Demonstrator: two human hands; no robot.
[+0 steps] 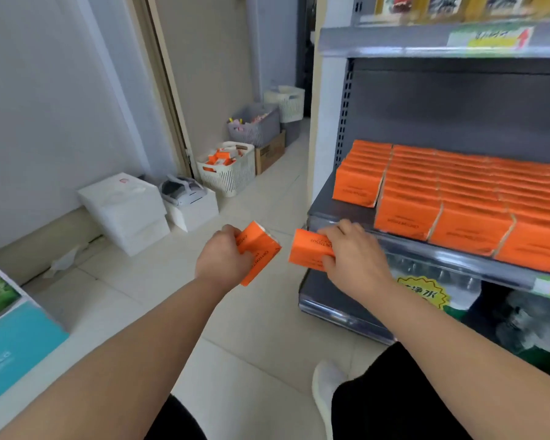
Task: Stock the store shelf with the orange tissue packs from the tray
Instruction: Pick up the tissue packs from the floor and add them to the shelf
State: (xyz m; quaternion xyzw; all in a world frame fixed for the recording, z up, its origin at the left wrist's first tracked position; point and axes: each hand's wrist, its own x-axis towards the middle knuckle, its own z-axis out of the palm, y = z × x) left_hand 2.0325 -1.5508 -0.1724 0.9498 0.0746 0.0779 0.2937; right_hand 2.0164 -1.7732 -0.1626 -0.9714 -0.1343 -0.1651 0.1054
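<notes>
1. Nearest us are our own dark-clad knees and a white sock (326, 384) on the tiled floor, with both bare forearms reaching out from there toward the grey shelf (337, 211).
2. Our left hand (224, 258) is closed around one orange tissue pack (261, 252), held tilted, out in the open to the left of the shelf corner and apart from it.
3. Our right hand (353, 258) is clamped over a second orange pack (305, 254), fingers across its top; this one sits just in front of the shelf's front edge, near the left corner.
4. On the shelf, rows of orange packs (458, 198) already stand upright in tight files. Bare grey board shows at the shelf's left front, ahead of the leftmost, shorter row.
5. Well to the left of the shelf, by the wall, a white basket (227, 171) holds more orange packs; we take it for the supply.
6. We judge these packs light and soft: thin wrap over compressible tissue, a little slick. A flat pinch across the broad faces, near the middle, should hold without crushing the corners.
7. We would slide each in upright, since a soft pack can lean or buckle against its neighbours.
</notes>
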